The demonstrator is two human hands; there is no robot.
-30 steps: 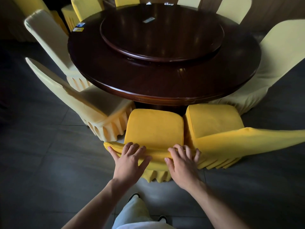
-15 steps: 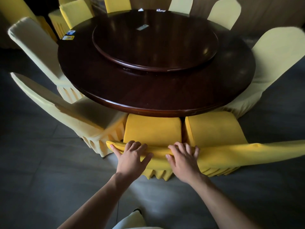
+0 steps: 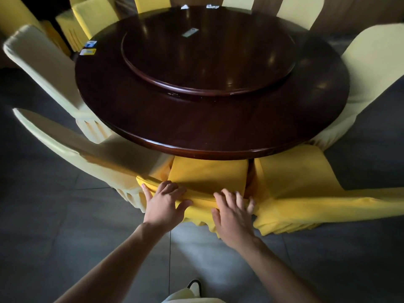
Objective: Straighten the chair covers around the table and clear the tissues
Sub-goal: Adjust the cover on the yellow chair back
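Observation:
A chair in a bright yellow cover (image 3: pixel 207 178) stands right in front of me, its seat partly tucked under the round dark wooden table (image 3: pixel 153 119). My left hand (image 3: pixel 165 202) and my right hand (image 3: pixel 232 212) lie side by side on the top edge of its backrest, fingers spread over the fabric. On the table's far left lie a blue tissue pack (image 3: pixel 90 43) and a yellow tissue pack (image 3: pixel 88 51). A small silvery packet (image 3: pixel 190 32) lies on the turntable (image 3: pixel 207 57), and two pale packets (image 3: pixel 184 7) sit at the far rim.
A second yellow-covered chair (image 3: pixel 301 193) stands close on the right, almost touching. Pale cream-covered chairs (image 3: pixel 72 145) ring the table on the left, right and far side. The floor is dark grey tile (image 3: pixel 54 237). My shoe and pale trouser leg show at the bottom.
The yellow chair has slid forward under the table with both hands on its backrest; less of the seat shows. My view has moved closer to the table.

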